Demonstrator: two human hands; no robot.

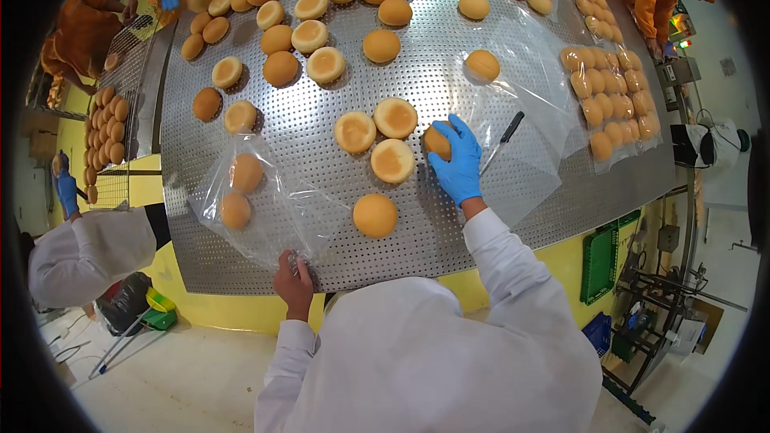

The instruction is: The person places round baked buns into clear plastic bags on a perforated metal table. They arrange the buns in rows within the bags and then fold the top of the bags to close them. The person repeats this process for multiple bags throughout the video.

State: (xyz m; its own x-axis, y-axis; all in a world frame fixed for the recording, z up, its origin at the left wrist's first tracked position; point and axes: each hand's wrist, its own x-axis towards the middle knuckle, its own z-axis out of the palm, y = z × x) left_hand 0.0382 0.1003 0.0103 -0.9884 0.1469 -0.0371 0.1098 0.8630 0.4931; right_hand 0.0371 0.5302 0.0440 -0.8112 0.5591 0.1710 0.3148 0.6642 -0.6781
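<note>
While the blue-gloved right hand (pixel 455 159) curls around a brown bun (pixel 435 143), its fingers spread only to the bun's width, the bare left hand (pixel 295 279) is at the near edge of a clear plastic bag (pixel 282 220) (whether finger and thumb actually pinch the film, I cannot tell). The held bun is near the middle of the perforated metal table (pixel 241 263), just beside three pale-faced buns (pixel 393 161) grouped to its left. A single brown bun (pixel 374 216) lies nearer the person, and two more buns (pixel 246 172) show through the bag's film. Right of the gloved hand, a black-handled knife (pixel 512 127) lies on clear plastic sheets (pixel 536 162).
</note>
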